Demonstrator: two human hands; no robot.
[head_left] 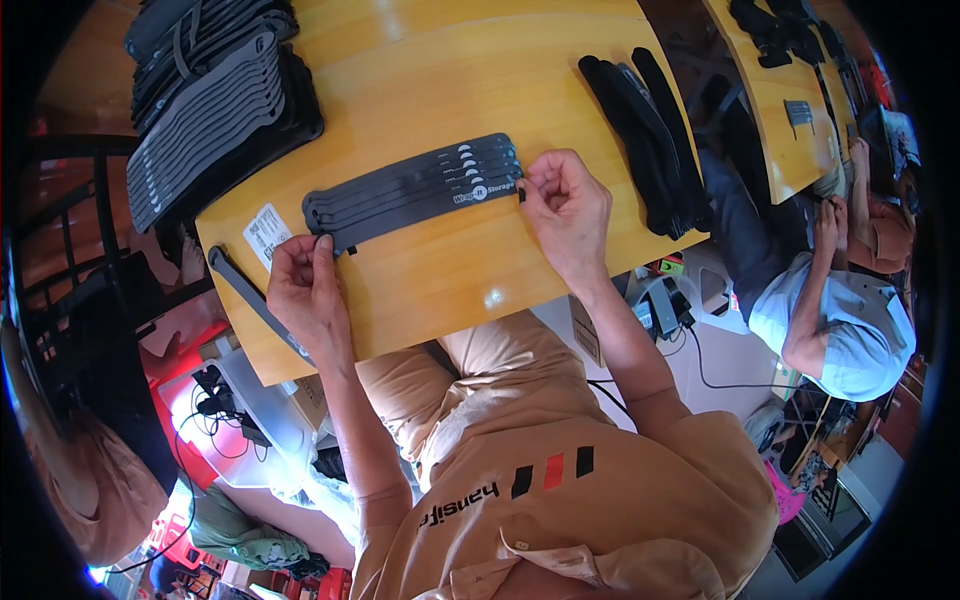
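We have a tall pile of dark grey fabric straps (pixel 210 130) on our far left and a bundle of long black straps (pixel 640 140) on the right, bounding the yellow wooden worktop (pixel 450 285). A white printed card (pixel 267 232) and a loose grey strap (pixel 248 285) lie beside our left hand (pixel 310 295). Between both hands, the overlapping row of grey straps (pixel 410 190) lies flat; our left hand pinches its left end, and our right hand (pixel 570 215) pinches its right end. Bare wood runs beyond the row and toward the near edge, close to our lap. Our fingertips hide what exactly they grip; the pile is cut by darkness at the rim, and the loose strap's near end passes behind our left hand.
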